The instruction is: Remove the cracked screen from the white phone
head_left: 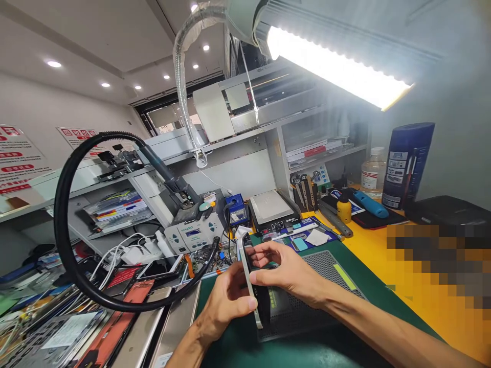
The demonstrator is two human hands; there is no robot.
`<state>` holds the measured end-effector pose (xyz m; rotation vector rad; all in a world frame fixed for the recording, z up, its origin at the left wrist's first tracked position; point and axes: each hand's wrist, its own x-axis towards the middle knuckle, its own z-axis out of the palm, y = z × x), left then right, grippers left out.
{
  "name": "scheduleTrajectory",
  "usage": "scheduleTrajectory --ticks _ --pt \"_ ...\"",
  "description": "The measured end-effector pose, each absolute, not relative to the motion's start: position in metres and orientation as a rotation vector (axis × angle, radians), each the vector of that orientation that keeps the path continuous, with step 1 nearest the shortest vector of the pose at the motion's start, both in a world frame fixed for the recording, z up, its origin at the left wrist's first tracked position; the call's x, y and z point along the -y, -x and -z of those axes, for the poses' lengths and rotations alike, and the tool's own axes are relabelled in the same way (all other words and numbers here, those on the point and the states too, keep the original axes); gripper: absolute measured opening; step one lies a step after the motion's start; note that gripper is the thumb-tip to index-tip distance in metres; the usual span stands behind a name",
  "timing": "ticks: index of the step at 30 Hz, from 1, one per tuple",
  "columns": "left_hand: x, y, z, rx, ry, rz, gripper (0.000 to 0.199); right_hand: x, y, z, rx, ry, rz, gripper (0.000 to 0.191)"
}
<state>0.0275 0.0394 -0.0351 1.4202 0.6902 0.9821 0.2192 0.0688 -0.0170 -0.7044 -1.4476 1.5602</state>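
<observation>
A thin device with a silver edge and a dark face (251, 286), like a phone or small tablet, stands nearly on edge above the green mat (218, 352). My left hand (228, 299) grips its left side, the thumb low on the silver frame. On the right, my right hand (282, 268) holds the upper part between thumb and fingers, and some fingertips are behind it. Beneath and to the right lies a grey perforated plate (326, 271) with a yellow-green strip.
A hot-air station (194, 232) with a looping black hose (63, 225) is at the left. Devices and cables crowd the left bench. Tools, a yellow bottle (344, 209) and a blue container (406, 163) stand behind, at right. A bright lamp (337, 66) hangs above.
</observation>
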Motion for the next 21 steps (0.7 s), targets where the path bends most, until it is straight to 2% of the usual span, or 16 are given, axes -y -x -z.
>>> scheduleTrajectory --ticks 11,21 --pt "-0.0382 -0.027 0.0343 -0.712 -1.444 -0.973 0.061 -0.0717 -0.2235 0.0157 1.492 0.679 -1.575 0.049" --pt "-0.0385 -0.0242 0.0388 -0.775 -1.432 -0.995 0.062 -0.0738 -0.2254 0.019 1.509 0.669 -1.605 0.049"
